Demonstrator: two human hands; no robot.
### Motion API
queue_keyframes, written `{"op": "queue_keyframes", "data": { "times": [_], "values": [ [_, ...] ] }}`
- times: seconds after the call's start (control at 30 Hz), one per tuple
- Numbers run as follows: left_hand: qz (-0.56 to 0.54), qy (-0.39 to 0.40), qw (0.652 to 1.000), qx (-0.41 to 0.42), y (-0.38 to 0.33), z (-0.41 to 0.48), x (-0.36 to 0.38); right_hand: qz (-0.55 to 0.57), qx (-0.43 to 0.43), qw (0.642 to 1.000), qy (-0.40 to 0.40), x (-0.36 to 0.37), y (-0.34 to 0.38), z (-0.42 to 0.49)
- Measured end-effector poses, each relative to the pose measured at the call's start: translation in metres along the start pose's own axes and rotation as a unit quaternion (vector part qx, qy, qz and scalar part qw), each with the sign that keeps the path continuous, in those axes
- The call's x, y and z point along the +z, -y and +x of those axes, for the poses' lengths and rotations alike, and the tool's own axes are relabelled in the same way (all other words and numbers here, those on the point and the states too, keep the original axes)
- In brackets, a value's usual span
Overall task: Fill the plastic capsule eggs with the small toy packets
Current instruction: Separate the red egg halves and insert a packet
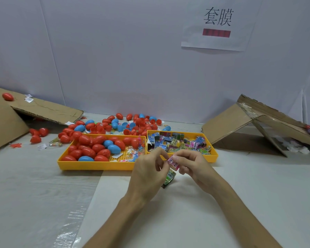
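Note:
Both hands meet in front of the trays around a small pink toy packet (173, 162). My left hand (149, 172) pinches its left end and my right hand (191, 166) grips its right side. A green packet (169, 178) lies on the table just below them, partly hidden by the left hand. A yellow tray (97, 166) to the left holds several red and blue capsule eggs (97, 148) and clear toy bags. A second yellow tray (213, 154) behind my hands holds several colourful packets (179, 142).
More red and blue eggs (125, 123) lie loose behind the trays. A flattened cardboard box (43, 109) with a red egg (8, 96) on it stands at the left, another cardboard box (240, 122) at the right. A white wall with a paper sign (217, 24) closes the back.

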State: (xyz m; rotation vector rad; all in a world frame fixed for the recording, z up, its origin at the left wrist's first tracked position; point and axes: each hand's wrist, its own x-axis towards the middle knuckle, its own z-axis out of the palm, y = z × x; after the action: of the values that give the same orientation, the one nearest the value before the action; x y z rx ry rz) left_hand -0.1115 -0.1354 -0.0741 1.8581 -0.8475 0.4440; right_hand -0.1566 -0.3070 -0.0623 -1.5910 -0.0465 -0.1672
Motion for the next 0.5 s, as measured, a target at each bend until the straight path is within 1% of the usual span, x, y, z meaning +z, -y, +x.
{"op": "queue_keyframes", "data": {
  "times": [0.13,0.27,0.37,0.43,0.5],
  "values": [
    [0.01,0.0,1.0,-0.005,0.001,0.0,0.0,-0.001,-0.003,1.0,-0.012,0.0,-0.001,0.001],
    [0.011,0.029,0.999,-0.031,0.004,0.001,-0.001,-0.016,0.001,1.0,-0.007,-0.001,-0.002,0.0],
    [0.016,0.037,0.998,-0.052,0.005,0.003,-0.003,-0.011,0.004,1.0,-0.023,-0.003,-0.001,0.0],
    [0.039,-0.001,0.997,-0.066,0.007,0.004,-0.006,-0.003,0.001,0.999,-0.035,-0.005,0.0,0.0],
    [0.098,-0.084,0.989,-0.069,0.009,0.008,-0.013,-0.001,0.0,0.999,-0.041,-0.006,0.001,0.0]
  ]
}}
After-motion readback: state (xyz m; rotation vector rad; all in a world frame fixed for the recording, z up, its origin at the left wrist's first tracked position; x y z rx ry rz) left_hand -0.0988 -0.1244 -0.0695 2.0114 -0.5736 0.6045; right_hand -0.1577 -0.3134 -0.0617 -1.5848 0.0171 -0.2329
